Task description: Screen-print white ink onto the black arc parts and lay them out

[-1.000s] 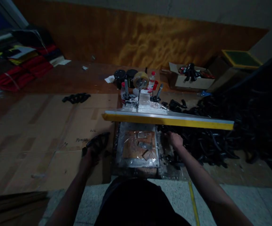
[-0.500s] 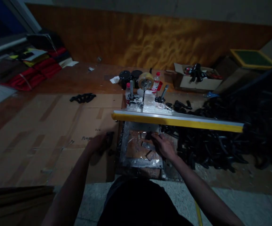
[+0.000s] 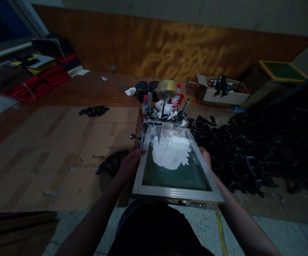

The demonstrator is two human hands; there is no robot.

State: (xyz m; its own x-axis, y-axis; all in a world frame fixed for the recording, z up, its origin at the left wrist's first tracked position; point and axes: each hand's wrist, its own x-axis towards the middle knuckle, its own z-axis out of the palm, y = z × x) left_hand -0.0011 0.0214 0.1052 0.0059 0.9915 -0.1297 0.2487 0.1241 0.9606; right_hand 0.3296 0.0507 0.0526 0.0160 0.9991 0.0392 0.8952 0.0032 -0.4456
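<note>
In the head view, a metal-framed screen (image 3: 178, 192) lies in the middle of the near part of the work area, its near edge close to the person's body. Its green mesh (image 3: 175, 179) shows at the near end, while a ragged patch of white paste (image 3: 170, 153) covers much of the far half. A pale flat blade (image 3: 167, 130) stands at the screen's far end, by a dark clamp assembly (image 3: 157, 121) with two upright rods. The left hand (image 3: 130, 163) has its fingers at the frame's left side; whether they close around it cannot be told. The right hand (image 3: 206, 157) is at the right side, partly hidden by the frame, so its grip cannot be told either. Just left of the left hand, a black openwork part (image 3: 110, 164) lies on flattened cardboard (image 3: 60, 142), and a second black part (image 3: 93, 111) lies farther off on the same cardboard. To the right of the screen spreads a large heap of glossy black parts (image 3: 239, 154). Beyond the clamp assembly are a roll of tape (image 3: 167, 87), two red-capped bottles (image 3: 145, 106) and dark round tubs (image 3: 141, 90). On the wooden surface (image 3: 100, 93), red bundles (image 3: 40, 82) sit at far left and an open carton (image 3: 223, 96) at far right.
</note>
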